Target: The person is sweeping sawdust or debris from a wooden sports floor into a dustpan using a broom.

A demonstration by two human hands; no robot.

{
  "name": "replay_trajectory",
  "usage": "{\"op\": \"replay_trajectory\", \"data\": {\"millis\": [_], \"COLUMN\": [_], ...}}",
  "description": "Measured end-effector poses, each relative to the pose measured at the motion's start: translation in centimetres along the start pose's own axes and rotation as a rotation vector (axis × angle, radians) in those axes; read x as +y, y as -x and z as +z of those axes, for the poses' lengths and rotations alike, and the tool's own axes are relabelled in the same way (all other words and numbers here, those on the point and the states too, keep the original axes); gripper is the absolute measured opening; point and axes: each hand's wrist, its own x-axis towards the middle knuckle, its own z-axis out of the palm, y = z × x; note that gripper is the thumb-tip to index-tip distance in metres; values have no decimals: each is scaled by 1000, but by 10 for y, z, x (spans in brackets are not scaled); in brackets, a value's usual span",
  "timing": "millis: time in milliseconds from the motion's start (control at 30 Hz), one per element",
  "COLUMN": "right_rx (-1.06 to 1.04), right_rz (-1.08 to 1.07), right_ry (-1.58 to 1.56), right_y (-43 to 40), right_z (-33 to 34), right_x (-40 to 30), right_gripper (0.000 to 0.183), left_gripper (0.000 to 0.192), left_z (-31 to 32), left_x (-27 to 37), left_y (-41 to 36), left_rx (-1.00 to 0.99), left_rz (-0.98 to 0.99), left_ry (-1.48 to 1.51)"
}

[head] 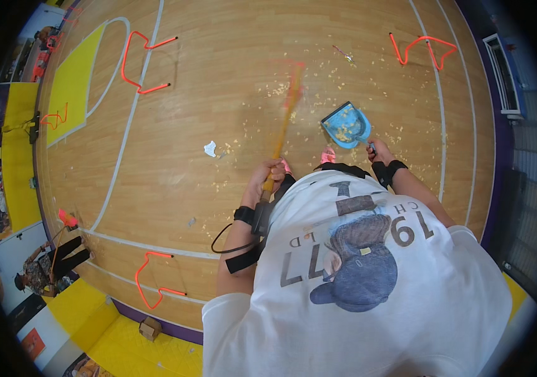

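My left hand (272,175) grips the yellow handle of a broom (283,132). Its red head (295,85) is motion-blurred over the wooden floor, among scattered pale yellow flakes (278,89). In my right hand (379,150) is the short handle of a blue dustpan (347,123). The dustpan has a dark front lip and faces up and left, with more flakes lying inside it. Flakes are also strewn around the dustpan and to its right. Parts of my pink shoes (328,155) show between the two tools.
Orange bent-tube hurdles (129,61) stand on the left, at the upper right (407,52) and lower left. White scraps (210,149) and a shiny strip (343,53) lie on the floor. Another person (42,268) holds a red-headed broom at far left. A cardboard box (150,328) sits near the yellow padding.
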Motion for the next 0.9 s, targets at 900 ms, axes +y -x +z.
{"op": "replay_trajectory", "data": {"millis": [900], "right_rx": [61], "right_rz": [39], "right_ry": [-201], "right_y": [-23], "right_z": [-65], "right_x": [-23], "right_gripper": [12], "left_gripper": [11], "left_z": [58], "left_x": [42], "left_y": [-73], "left_rx": [271], "left_rz": [194], "left_ry": [-157]}}
